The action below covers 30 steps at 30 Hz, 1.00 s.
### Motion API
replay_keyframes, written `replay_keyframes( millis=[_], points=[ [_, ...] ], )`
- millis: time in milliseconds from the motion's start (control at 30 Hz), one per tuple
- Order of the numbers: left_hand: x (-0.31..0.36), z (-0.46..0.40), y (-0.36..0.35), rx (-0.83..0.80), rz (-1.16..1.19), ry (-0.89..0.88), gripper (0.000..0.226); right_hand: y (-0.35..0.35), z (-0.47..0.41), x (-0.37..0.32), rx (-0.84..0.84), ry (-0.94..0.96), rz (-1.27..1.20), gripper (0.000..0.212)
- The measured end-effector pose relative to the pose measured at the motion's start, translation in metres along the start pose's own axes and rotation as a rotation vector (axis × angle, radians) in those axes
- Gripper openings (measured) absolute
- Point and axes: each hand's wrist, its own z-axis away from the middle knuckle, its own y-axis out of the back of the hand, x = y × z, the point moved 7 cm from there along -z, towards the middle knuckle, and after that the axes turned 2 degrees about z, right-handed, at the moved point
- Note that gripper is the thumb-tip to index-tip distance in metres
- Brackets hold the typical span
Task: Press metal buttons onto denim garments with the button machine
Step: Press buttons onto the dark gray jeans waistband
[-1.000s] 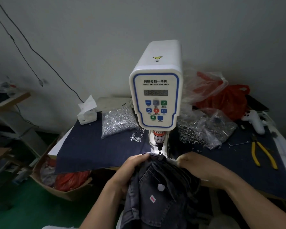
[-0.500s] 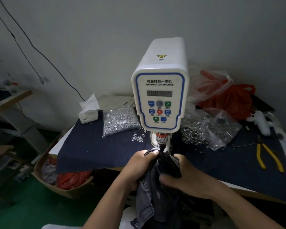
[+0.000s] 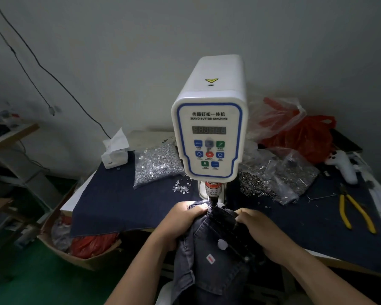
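Denim garment (image 3: 209, 256): top edge under the button machine (image 3: 209, 133) press head, rest hanging off the table (image 3: 123, 208). Left hand (image 3: 180, 221) and right hand (image 3: 260, 230): each gripping the cloth.

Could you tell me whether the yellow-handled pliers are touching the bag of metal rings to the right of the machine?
Apart. The head view shows bare dark cloth between the pliers and the bag of metal rings.
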Motion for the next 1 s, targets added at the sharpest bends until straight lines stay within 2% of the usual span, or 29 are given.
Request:
replay_keyframes(
  millis=[67,133,200,267,300,367,467,567,633,700,733,900,1000],
  points=[
    [-0.001,-0.002,-0.001,0.039,0.014,-0.029,0.041,-0.002,-0.001,-0.005,-0.033,0.031,-0.027,0.036],
    [-0.001,-0.006,-0.002,0.066,0.058,-0.054,0.036,0.001,-0.006,-0.008,-0.029,0.051,0.051,0.044],
    [0.0,-0.012,-0.001,0.097,0.109,-0.074,0.028,0.004,-0.014,-0.011,-0.02,0.05,0.08,0.046],
    [0.0,-0.019,-0.001,0.141,0.115,-0.064,0.022,0.006,-0.024,-0.01,-0.039,0.013,-0.007,0.04],
    [0.0,-0.021,-0.001,0.169,0.088,-0.046,0.017,0.007,-0.028,-0.01,-0.041,0.0,-0.04,0.038],
    [0.0,-0.021,-0.002,0.184,0.014,-0.023,0.024,0.01,-0.033,-0.01,-0.022,-0.011,0.0,0.047],
    [-0.003,-0.013,0.008,0.081,-0.207,0.076,0.042,0.016,-0.042,-0.006,0.053,-0.016,0.05,0.068],
    [-0.01,-0.005,0.022,-0.071,-0.361,0.126,0.064,0.011,-0.047,-0.004,-0.008,0.036,0.014,0.048],
    [-0.008,-0.004,0.028,-0.04,-0.293,0.098,0.049,0.008,-0.05,-0.007,-0.02,0.073,0.051,0.042],
    [-0.006,-0.005,0.028,0.047,-0.229,0.048,0.027,0.011,-0.056,-0.01,0.045,0.116,0.192,0.045],
    [-0.008,-0.007,0.027,0.076,-0.214,0.035,0.023,0.012,-0.057,-0.011,0.079,0.137,0.27,0.047],
    [-0.026,-0.012,0.018,0.093,-0.065,0.042,0.024,0.015,-0.056,-0.005,0.15,0.184,0.367,0.051],
    [-0.025,-0.013,0.018,0.132,-0.129,-0.015,0.037,0.016,-0.054,-0.003,0.174,0.201,0.34,0.05]
  ],
)
